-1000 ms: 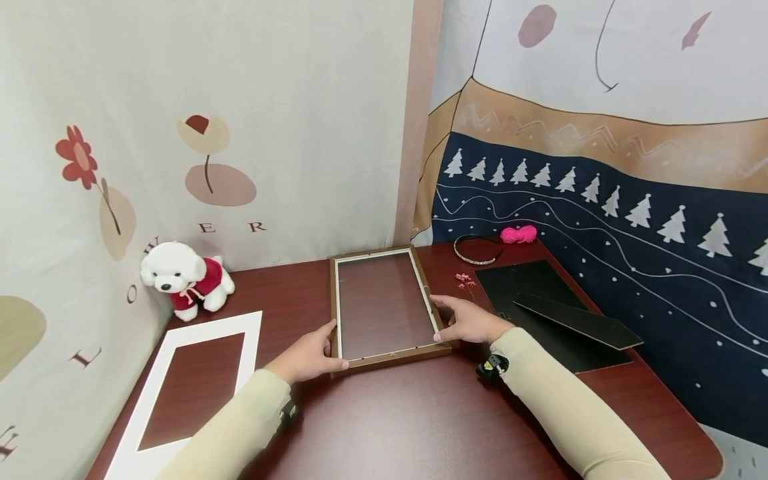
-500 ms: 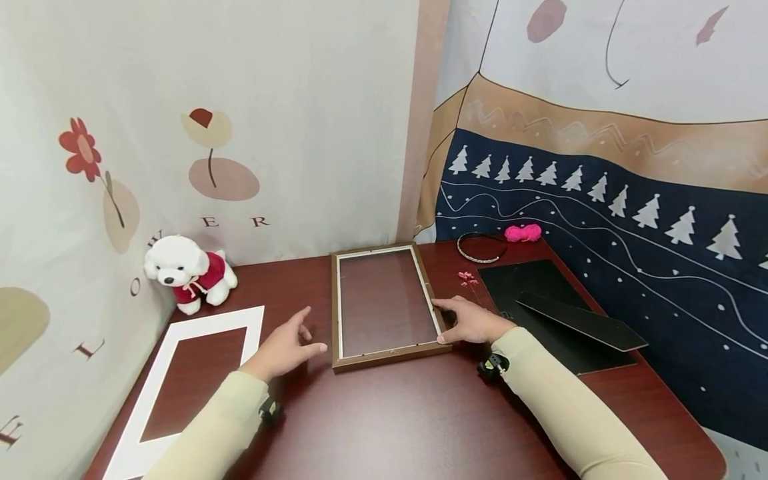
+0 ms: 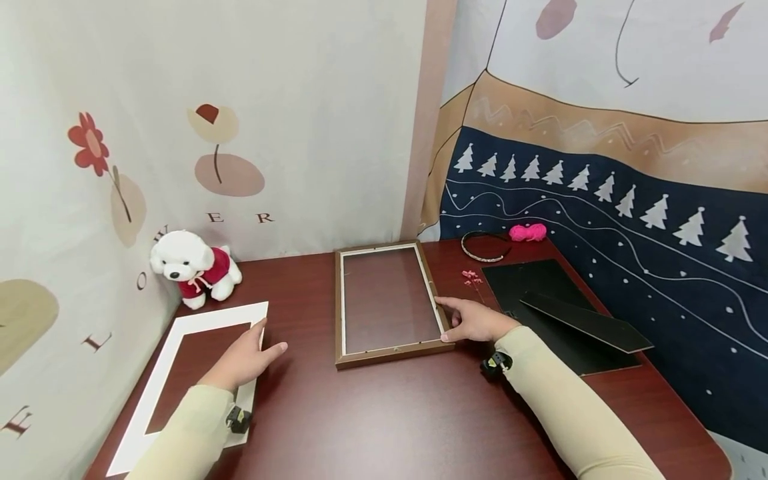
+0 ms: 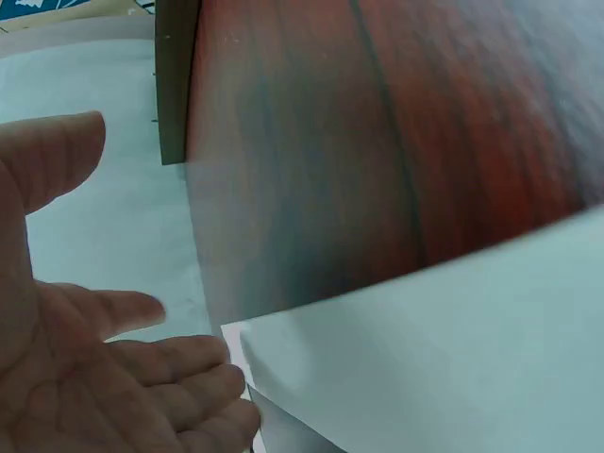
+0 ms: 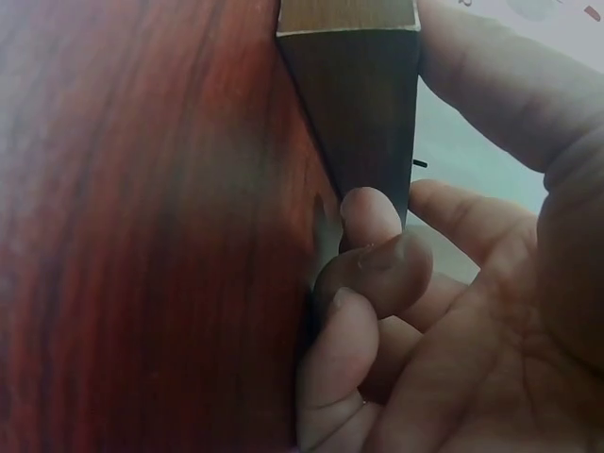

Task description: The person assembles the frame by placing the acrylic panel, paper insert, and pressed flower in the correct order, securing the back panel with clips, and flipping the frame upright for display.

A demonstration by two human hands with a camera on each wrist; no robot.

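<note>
Frame was pinched at one side by the right hand, the left hand over white card, thumb and fingers spread.

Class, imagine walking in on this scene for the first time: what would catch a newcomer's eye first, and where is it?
Probably the white plush dog in its red top, at the back left of the table. Next, perhaps, the brown frame mid-table, the right hand gripping its right side, and the white mat at left, under the left hand. Bright pink yarn stands out at the back right.
</note>
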